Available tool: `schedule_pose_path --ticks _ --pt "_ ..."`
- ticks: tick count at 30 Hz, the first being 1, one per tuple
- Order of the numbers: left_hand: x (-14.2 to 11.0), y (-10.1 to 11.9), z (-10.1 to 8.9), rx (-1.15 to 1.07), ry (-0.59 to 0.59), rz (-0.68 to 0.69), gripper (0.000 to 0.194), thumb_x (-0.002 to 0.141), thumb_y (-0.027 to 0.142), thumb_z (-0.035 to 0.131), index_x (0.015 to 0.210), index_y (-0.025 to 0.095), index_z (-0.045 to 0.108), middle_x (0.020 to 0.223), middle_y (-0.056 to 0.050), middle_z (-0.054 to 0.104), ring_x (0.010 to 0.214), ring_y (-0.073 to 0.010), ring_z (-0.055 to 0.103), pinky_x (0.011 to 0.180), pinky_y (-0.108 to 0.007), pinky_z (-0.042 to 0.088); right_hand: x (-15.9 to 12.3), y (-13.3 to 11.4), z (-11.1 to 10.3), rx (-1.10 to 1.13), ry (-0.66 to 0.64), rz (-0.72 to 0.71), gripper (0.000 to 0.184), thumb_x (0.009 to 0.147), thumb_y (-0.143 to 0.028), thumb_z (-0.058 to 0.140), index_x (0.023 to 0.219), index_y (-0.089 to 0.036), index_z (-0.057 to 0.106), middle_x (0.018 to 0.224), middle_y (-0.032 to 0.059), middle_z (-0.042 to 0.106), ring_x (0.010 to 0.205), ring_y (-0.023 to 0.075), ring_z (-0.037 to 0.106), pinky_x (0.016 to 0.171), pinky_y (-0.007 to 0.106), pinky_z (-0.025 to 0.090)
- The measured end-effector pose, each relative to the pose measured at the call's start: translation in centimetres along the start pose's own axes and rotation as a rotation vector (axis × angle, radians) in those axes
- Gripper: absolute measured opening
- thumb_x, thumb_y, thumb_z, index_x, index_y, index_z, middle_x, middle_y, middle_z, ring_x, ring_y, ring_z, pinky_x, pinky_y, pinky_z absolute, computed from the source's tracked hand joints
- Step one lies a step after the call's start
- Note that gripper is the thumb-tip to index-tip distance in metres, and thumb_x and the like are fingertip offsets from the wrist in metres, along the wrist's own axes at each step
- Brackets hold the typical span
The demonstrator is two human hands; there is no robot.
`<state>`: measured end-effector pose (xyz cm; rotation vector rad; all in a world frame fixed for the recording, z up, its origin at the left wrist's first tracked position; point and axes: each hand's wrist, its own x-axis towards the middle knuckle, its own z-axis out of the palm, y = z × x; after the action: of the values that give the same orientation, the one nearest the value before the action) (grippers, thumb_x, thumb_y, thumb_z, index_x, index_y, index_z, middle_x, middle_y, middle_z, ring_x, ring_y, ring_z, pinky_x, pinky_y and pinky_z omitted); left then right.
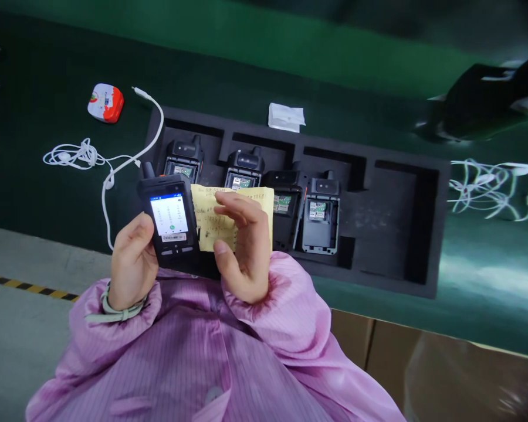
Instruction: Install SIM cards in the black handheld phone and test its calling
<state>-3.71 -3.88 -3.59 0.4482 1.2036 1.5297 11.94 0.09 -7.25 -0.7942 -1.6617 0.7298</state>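
1. Left hand (134,258) has its fingers closed round a black, stub-antenna handset (172,223), powered up, keypad showing.
2. Right hand (247,246) is half open, fingers curled over handwritten yellow paper (211,225); any grip on it can't be told.
3. Beyond, four open-backed black handsets (320,225) sit in the black foam tray (437,234), card slots exposed, backs uncovered.

On the table (39,193), four handsets (320,225) sit side by side in the tray (378,225). A small box (101,104) and one cord (79,155) lie to its left, another cord (479,184) to its right, a folded slip (284,118) behind it.
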Motion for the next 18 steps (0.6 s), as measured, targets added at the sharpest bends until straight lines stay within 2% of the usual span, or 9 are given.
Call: schedule_pose_path --ticks 4,7,9,13,18 --pt "0.0 -0.3 0.4 0.032 -0.009 0.078 0.027 0.083 0.039 0.084 0.069 0.019 0.073 0.069 -0.002 0.073 0.083 -0.0228 0.076 0.082 -0.034 0.063 0.0 -1.0 0.7 -0.277 0.045 -0.218 0.034 0.098 -0.036 0.046 0.126 -0.021 0.059 0.134 0.0174 0.056 0.126 0.0292 0.057 0.105 0.05 0.057" --pt "-0.1 -0.4 0.6 0.058 -0.018 0.117 0.028 0.085 0.04 0.083 0.065 0.023 0.072 0.066 0.0 0.071 0.08 -0.0208 0.074 0.08 -0.031 0.063 -0.3 -1.4 1.8 -0.42 0.067 -0.312 0.036 0.101 -0.042 0.04 0.115 -0.022 0.066 0.139 0.0166 0.052 0.135 0.031 0.047 0.108 0.049 0.053" --pt "-0.1 -0.4 0.6 0.086 -0.013 0.111 0.029 0.084 0.043 0.082 0.064 0.026 0.071 0.068 0.0 0.071 0.082 -0.0225 0.075 0.076 -0.031 0.063 -0.6 -1.3 2.5 -0.459 0.073 -0.32 0.041 0.103 -0.046 0.037 0.113 -0.023 0.069 0.141 0.0156 0.051 0.141 0.0315 0.04 0.11 0.049 0.05" --pt "-0.2 -0.5 0.4 0.124 -0.015 0.079 0.024 0.084 0.048 0.081 0.073 0.028 0.076 0.084 -0.004 0.078 0.09 -0.0261 0.076 0.074 -0.034 0.064 -0.8 -1.1 2.9 -0.477 0.083 -0.323 0.046 0.104 -0.05 0.034 0.111 -0.023 0.071 0.14 0.0141 0.051 0.145 0.0302 0.034 0.115 0.047 0.044" --pt "-0.1 -0.8 0.3 0.09 -0.002 0.103 0.024 0.087 0.044 0.08 0.082 0.021 0.078 0.08 -0.003 0.077 0.087 -0.0225 0.076 0.08 -0.032 0.063 -0.8 -0.9 2.9 -0.499 0.072 -0.324 0.048 0.105 -0.05 0.033 0.111 -0.023 0.072 0.14 0.0135 0.051 0.145 0.0305 0.034 0.118 0.046 0.041"
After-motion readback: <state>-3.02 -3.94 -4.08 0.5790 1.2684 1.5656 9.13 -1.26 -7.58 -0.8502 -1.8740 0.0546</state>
